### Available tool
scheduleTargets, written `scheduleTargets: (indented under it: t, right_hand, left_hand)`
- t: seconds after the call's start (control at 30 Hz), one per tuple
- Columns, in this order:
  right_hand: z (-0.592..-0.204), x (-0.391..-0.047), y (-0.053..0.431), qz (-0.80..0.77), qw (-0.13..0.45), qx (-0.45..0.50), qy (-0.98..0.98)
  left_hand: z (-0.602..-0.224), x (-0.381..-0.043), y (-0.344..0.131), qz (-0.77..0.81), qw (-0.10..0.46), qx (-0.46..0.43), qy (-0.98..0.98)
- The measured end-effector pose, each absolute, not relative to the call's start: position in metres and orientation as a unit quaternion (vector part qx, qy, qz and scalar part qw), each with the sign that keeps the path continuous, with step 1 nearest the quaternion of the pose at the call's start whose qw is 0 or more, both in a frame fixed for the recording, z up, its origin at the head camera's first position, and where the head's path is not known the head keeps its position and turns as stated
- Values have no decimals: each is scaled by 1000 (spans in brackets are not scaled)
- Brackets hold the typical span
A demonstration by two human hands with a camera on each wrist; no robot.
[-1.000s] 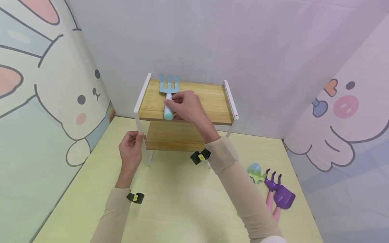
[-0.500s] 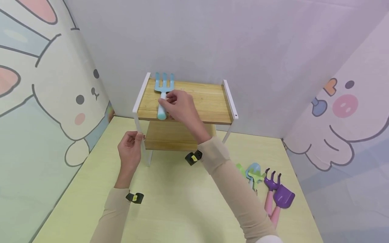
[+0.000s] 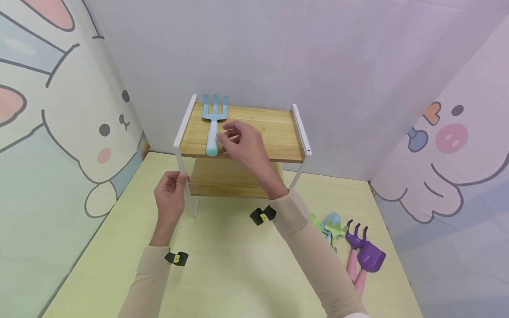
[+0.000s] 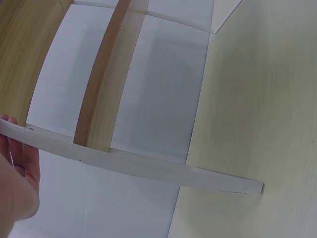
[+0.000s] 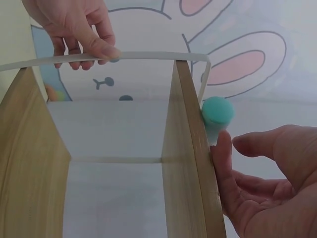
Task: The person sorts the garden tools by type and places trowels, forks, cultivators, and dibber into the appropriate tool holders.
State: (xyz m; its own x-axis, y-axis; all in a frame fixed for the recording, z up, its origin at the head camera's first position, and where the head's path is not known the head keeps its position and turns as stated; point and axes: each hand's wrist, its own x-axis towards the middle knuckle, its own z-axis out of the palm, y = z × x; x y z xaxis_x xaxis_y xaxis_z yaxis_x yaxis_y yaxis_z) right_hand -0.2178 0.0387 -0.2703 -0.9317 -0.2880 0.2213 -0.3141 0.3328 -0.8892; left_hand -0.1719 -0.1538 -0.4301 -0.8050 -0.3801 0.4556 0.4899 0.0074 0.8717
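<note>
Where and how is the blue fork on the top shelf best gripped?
Probably by its pale handle, pinched across its width from the right, where the right hand is. The blue fork lies with its prongs toward the back wall, its slim handle ending near the front edge of the top shelf.

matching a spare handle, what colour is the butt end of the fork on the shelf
Turquoise; the butt end shows best in the right wrist view.

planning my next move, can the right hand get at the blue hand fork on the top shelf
Most likely yes: the right hand is right beside the blue hand fork, holding nothing, and no other object visibly stands between them on the top shelf.
</note>
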Motion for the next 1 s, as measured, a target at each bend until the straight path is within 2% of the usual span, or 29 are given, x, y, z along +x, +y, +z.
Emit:
scheduleTargets:
  t: [1.0]
  right_hand:
    - [-313,-184,89,556,146,303,-760]
  left_hand:
    - [-430,-173,-154,-703,317,-58,-634]
